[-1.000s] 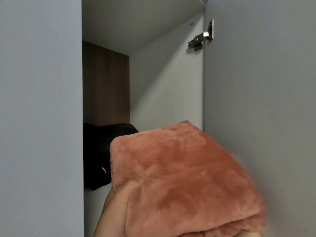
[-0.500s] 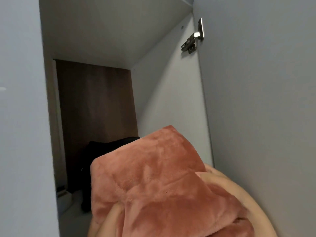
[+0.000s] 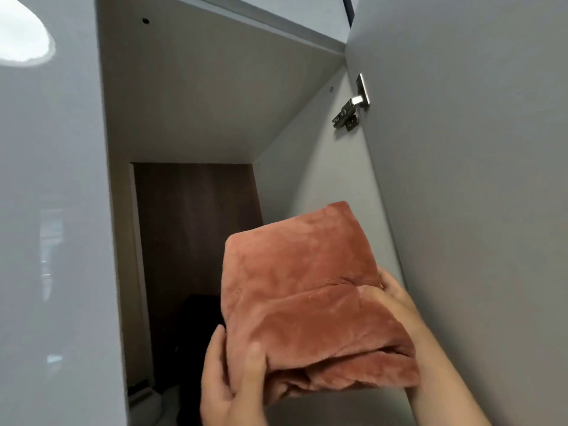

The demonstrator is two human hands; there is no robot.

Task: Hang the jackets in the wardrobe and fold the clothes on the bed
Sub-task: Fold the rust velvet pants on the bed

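I see both hands holding a folded fleece, rust-pink and plush, up in front of an open wardrobe compartment. The bundle is folded in several layers, with its loose edges facing me and its far end pointing into the opening. I cannot tell whether that far end rests on anything inside.

My left hand grips the near left corner, with the thumb pressed on top of the pile and the fingers curled underneath. My right hand holds the right edge higher up, with its fingers wrapped over the fabric where one layer overlaps another. The forearm runs down to the lower right corner of the view.

The wardrobe door stands open on the right, just beside the right hand, and its metal hinge is fixed to the compartment's side wall above the fleece. At the back is a dark brown back panel. Low in the compartment lies a black garment, partly hidden behind the fleece. A glossy grey panel fills the left of the view and carries a bright reflection near its top.
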